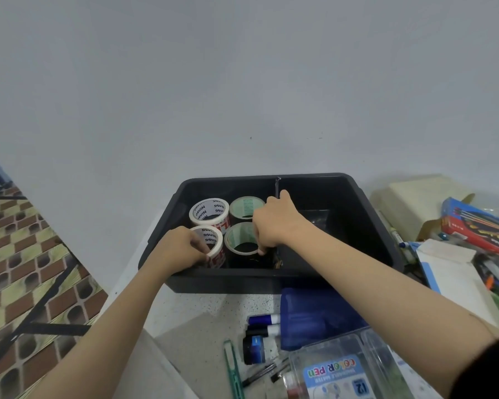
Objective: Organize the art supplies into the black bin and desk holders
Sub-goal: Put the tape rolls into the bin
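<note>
Now both hands are down in the black bin (228, 279), which sits on the speckled worktop (213, 306) against the wall. A divider (277, 185) splits it, and all the action is in the left compartment, where four tape rolls stand on end in a tight square.

The left hand (182, 247) has hold of the near white tape roll (215, 243), fingers curled over its rim and thumb against its printed side, right by the bin's front wall. Just behind it stands the far white tape roll (209, 211), touching or very nearly so.

The right hand (277, 220) reaches in from the other side, knuckles up, its fingers (261, 249) pointing down into the slot between the near green-cored roll (239, 236) and the divider. Whether it grips that roll or only touches it, I can't tell from here. The far green-cored roll (247, 207) is partly hidden behind that hand.

The right compartment is too dark to make out.

Waiting on the worktop in front of the bin: a blue pouch (314, 312), two markers (264, 321) with white caps, a small ink bottle (254, 349), and a clear color pen case (343, 370). Off to the right lies a jumble of boxes (478, 226) and papers.
</note>
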Available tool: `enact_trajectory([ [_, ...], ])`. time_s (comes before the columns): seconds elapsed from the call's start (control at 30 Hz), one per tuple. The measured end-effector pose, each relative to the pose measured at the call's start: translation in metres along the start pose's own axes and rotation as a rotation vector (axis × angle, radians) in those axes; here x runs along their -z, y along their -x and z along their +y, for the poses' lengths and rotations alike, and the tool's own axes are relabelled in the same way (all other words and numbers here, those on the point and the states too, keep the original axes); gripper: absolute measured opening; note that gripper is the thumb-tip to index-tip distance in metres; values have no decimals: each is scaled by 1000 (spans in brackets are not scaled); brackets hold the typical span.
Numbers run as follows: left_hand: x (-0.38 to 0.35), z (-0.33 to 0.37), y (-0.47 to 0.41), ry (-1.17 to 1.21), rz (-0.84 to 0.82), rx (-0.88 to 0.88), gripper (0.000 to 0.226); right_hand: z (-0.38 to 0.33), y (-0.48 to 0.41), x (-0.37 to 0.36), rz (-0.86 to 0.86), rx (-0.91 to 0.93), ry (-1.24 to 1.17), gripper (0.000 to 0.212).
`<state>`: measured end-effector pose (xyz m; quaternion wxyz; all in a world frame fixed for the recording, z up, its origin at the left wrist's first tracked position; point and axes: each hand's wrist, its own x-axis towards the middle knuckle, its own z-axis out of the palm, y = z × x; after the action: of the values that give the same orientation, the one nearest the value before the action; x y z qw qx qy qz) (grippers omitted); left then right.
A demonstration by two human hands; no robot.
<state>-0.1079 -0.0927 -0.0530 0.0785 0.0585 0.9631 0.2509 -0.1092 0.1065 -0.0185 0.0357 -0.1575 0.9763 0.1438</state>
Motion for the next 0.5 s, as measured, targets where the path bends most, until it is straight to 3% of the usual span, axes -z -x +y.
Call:
enact_trajectory([
  [0.4, -1, 3, 1, 18, -15, 4, 10, 7, 7, -8, 67, 21, -64, 37],
  [0.5, -1, 1, -1, 22, -17, -27, 14, 12, 18, -11, 130, 33, -253, 27],
])
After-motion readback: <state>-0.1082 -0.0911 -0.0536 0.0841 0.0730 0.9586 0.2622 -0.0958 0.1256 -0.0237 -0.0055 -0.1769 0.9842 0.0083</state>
